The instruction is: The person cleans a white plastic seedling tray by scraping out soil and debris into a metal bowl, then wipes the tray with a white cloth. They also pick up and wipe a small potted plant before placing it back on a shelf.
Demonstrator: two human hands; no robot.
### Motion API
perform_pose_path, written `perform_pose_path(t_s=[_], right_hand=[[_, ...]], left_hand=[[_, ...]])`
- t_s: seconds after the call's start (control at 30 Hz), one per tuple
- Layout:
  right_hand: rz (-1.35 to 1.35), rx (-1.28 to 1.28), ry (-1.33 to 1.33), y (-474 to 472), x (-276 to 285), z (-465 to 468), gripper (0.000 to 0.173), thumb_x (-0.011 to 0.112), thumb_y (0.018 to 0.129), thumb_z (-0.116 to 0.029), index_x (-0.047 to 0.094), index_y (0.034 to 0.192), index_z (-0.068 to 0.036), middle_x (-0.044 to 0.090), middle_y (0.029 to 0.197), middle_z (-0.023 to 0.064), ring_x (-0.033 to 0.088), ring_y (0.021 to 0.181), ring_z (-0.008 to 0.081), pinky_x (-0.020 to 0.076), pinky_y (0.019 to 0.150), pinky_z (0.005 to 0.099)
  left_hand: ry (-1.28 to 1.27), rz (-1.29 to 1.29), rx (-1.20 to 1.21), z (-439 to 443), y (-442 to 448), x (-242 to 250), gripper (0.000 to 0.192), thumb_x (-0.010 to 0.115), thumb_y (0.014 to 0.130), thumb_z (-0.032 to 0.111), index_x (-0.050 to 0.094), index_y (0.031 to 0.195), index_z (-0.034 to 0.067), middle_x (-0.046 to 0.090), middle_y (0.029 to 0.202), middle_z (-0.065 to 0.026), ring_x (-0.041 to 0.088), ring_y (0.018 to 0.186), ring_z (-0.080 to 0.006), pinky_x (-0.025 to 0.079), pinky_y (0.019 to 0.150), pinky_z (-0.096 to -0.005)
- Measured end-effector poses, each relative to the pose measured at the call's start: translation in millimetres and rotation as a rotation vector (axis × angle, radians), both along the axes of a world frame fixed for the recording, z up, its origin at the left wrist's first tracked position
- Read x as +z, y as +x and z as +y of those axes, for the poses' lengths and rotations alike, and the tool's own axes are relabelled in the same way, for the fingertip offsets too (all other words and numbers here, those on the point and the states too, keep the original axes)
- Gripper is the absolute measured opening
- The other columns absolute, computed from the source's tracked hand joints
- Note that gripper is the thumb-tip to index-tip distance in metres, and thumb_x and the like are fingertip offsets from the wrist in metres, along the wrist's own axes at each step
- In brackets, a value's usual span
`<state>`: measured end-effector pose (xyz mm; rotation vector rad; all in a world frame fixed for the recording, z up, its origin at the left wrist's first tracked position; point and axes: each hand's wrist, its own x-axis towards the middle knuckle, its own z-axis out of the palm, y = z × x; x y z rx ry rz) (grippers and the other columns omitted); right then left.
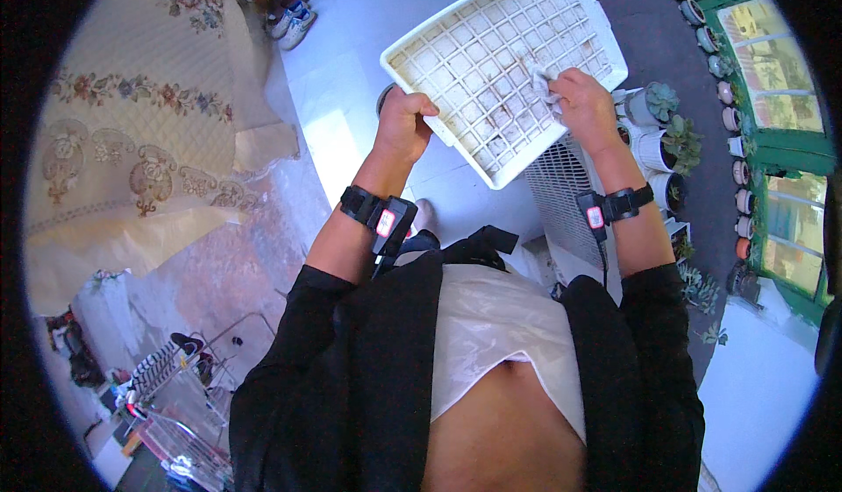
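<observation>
A white plastic grid tray (454, 138) with a raised rim and brownish stains is held up in front of me, tilted. My left hand (402, 118) grips its near left edge, thumb over the rim. Near the right end, my right hand (584, 105) pinches a crumpled whitish cloth or tissue (543, 87) against the grid. The fingertips of my right hand are partly hidden behind the cloth.
Potted succulents (661, 102) stand at the right beside a metal-grilled unit (559, 170). Floral quilted fabric (171, 51) hangs at the left. Sneakers (293, 25) lie on the tiled floor, and a wire cart (177, 426) stands lower left.
</observation>
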<state>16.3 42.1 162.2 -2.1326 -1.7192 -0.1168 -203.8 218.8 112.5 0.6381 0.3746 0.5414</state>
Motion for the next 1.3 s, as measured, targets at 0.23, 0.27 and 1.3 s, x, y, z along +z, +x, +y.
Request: perform_pose_path(t_s=[0.23,0.27,1.3], right_hand=[[0.082,0.358,-0.077,-95.6,-26.1,11.2,0.009,0.060,0.076,-0.010,0.066,0.082,-0.011,0.057,0.085,0.0079,0.060,0.086,0.0292,0.0511,0.073,0.0404],[0.073,0.290,-0.105,-90.0,-20.9,10.4,0.009,0.059,0.075,-0.009,0.065,0.081,-0.009,0.058,0.086,0.0085,0.060,0.086,0.0297,0.0511,0.073,0.0403],[-0.200,0.431,-0.463,-122.9,5.0,-11.6,0.013,0.061,0.075,-0.014,0.073,0.078,-0.013,0.059,0.088,0.0056,0.058,0.092,0.0241,0.0429,0.080,0.0401]], left_hand=[[-0.126,-0.068,0.046,-4.0,8.1,-5.2,0.064,0.049,0.058,-0.004,0.053,0.123,-0.006,0.062,0.115,-0.0130,0.059,0.109,-0.0291,0.048,0.096,-0.0374],[-0.142,0.017,0.056,-4.7,4.8,-4.9,0.065,0.049,0.059,-0.004,0.051,0.125,-0.006,0.061,0.116,-0.0132,0.059,0.109,-0.0292,0.049,0.094,-0.0382],[-0.090,0.119,0.110,-13.6,-11.8,0.6,0.054,0.051,0.063,-0.010,0.055,0.117,-0.007,0.063,0.108,-0.0158,0.063,0.098,-0.0303,0.051,0.090,-0.0387]])
